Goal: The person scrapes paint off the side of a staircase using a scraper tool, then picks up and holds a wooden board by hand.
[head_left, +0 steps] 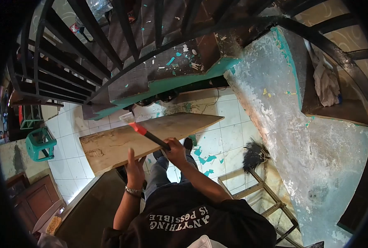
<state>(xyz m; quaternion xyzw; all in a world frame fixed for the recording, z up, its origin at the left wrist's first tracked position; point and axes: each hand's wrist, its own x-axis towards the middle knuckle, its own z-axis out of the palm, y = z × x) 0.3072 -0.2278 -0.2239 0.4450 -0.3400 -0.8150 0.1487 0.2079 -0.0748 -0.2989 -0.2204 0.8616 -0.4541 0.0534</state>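
My right hand (176, 152) is wrapped round the black handle of a scraper (140, 129) with a red collar and a pale blade. The scraper points up and left, over a long wooden board (122, 142). My left hand (135, 170), with a metal watch on the wrist, is raised beside the board's near edge. Its fingers are apart, the thumb points up, and nothing shows in it. Whether its fingertips touch the board cannot be made out.
A peeling grey wall (308, 153) rises at the right, beside a wooden ladder (271, 211) and black bristles (254, 156). Black railings (159, 25) cross above paint-littered stairs (180, 62). A green stool (41, 144) stands left; paint flakes (209, 158) lie on white tiles.
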